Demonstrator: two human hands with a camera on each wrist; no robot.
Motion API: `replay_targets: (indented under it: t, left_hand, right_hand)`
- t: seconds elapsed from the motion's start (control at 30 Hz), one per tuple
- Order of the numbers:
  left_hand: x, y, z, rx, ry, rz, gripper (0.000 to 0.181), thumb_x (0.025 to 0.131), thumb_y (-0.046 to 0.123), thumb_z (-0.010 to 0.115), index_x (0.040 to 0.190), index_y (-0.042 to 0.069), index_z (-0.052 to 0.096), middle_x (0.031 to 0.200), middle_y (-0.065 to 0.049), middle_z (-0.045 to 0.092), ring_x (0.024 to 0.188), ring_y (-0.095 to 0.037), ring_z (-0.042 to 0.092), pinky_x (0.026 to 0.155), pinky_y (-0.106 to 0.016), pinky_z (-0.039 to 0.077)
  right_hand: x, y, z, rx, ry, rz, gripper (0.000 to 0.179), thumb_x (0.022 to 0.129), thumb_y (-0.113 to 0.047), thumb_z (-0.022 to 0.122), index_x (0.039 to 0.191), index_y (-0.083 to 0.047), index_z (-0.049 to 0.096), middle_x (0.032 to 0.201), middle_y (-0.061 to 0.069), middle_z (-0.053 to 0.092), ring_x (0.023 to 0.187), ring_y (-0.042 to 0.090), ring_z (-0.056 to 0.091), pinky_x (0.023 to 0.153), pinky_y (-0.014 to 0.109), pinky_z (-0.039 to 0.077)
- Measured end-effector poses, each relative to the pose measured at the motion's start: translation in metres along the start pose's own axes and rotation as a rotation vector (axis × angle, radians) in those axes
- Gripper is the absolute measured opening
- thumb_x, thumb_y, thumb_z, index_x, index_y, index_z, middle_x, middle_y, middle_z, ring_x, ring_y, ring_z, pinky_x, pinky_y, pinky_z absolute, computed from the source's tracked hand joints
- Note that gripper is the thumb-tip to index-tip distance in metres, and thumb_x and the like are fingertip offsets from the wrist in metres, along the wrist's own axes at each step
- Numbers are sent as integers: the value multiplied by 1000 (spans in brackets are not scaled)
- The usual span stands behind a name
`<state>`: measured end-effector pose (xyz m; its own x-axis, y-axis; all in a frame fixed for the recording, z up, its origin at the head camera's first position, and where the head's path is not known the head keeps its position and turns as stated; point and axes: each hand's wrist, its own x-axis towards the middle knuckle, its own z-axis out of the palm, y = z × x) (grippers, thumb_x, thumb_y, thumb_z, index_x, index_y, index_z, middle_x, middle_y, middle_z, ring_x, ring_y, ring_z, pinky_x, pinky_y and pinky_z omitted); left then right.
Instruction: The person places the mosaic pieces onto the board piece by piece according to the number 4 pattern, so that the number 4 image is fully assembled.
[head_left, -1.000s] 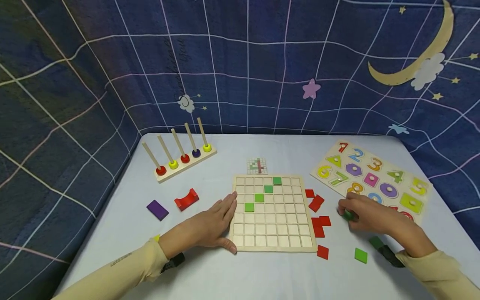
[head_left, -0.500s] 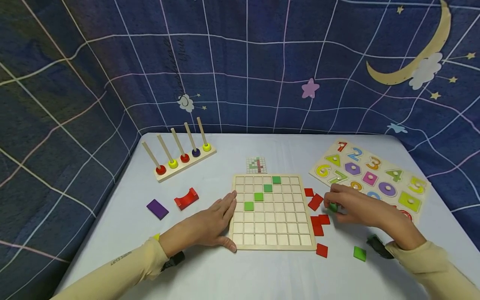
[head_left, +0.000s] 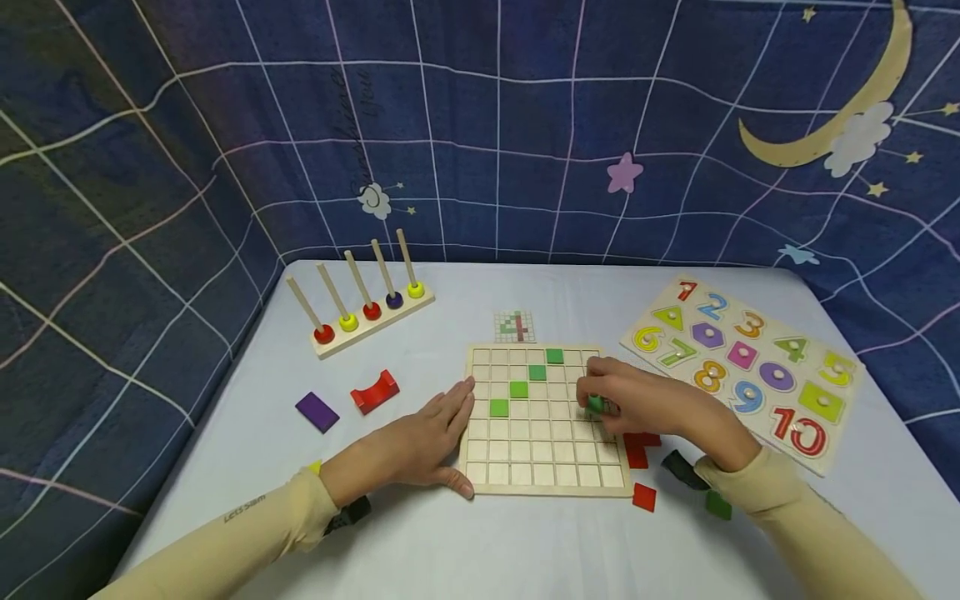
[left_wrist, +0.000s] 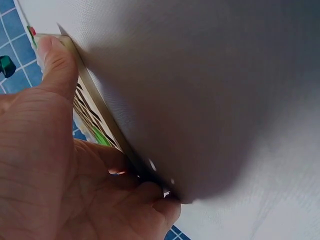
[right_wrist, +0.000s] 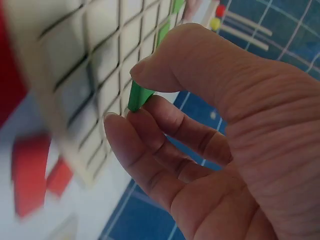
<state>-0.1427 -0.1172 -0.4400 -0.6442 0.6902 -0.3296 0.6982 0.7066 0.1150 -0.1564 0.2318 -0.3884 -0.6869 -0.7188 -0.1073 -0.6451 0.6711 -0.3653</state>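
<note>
A wooden grid board [head_left: 542,452] lies flat in the head view, with a diagonal of several green tiles [head_left: 519,389] set in its squares. My left hand [head_left: 427,442] rests along the board's left edge, fingers extended and thumb spread toward the near corner. Over the board's right part, my right hand [head_left: 648,402] pinches a green square tile [right_wrist: 140,95] between thumb and fingers, just above the squares. That hand covers part of the board's right edge. Beyond the board lies a small pattern card [head_left: 514,327] with green and red squares.
Red tiles [head_left: 643,497] lie right of the board, partly hidden by my right hand. A loose green tile [head_left: 717,504] sits near my right sleeve. A number puzzle [head_left: 742,358] is at the right; a peg stand [head_left: 372,323], red arch block [head_left: 374,392] and purple block [head_left: 317,412] are left.
My right hand has moved left with the green tile, from beside the number puzzle to over the board. My left hand has stayed at the board's left edge.
</note>
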Motion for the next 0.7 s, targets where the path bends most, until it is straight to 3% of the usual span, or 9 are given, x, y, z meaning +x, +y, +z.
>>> replay_targets:
  t: [0.2,0.37,0.7]
  left_hand:
    - [1,0,-1,-19,-11,11,132,82,80,70,169,-4,16,182,-20,6,170,-35,12,136,-43,25]
    - [0,1,-2,-27,-12,9,132,82,79,71,169,-4,17,181,-20,6,170,-35,12,136,-43,25]
    - [1,0,-5,-40,-34,-2,129,84,78,70,169,-5,17,181,-21,5,170,-34,10,137,-43,23]
  right_hand:
    - [27,-16,17,14,-37,-93,25,82,2,74,101,-14,70,94,-1,55,88,9,46,75,21,43]
    - [46,-31,23,-8,-78,-120,23,85,1,73,102,-15,72,93,-2,55,88,9,45,73,19,42]
    - [77,-55,29,-86,-72,-206,19,88,-3,78,102,-14,72,95,-1,56,88,12,50,77,20,48]
